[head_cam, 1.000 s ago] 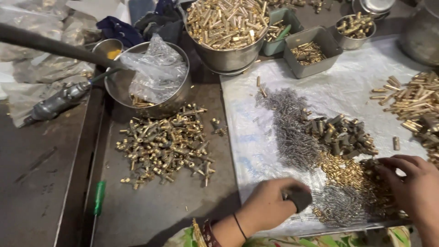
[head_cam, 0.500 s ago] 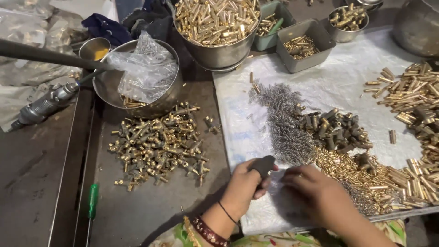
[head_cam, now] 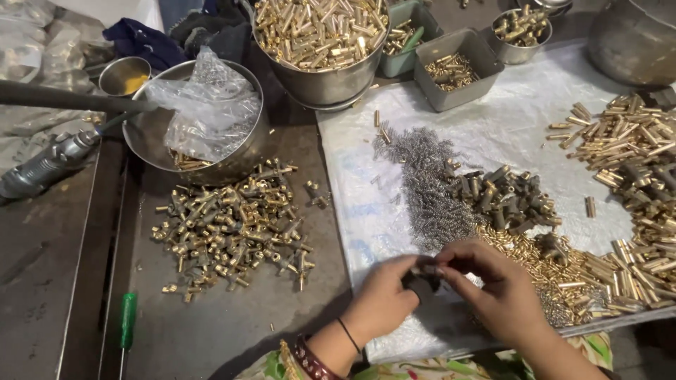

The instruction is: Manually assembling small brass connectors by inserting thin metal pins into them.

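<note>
Dark small part point(head_cam: 423, 283) sits low in the frame's centre, pinched between both hands over the white sheet point(head_cam: 507, 134): left hand point(head_cam: 384, 299) fingers curl closed under it to steady it, while right hand point(head_cam: 493, 288) fingertips grip its top beside the springs point(head_cam: 429, 183).

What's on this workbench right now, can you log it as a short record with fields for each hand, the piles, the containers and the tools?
left hand: left hand grips a small dark part
right hand: right hand pinches at the top of the same part
piles on sheet: grey springs, dark sleeves, small brass pieces, brass tubes, all on a white plastic sheet
pile on metal table: brass fittings
containers: steel pot of brass tubes, bowl holding a plastic bag, grey tray
tools: green-handled screwdriver
</note>
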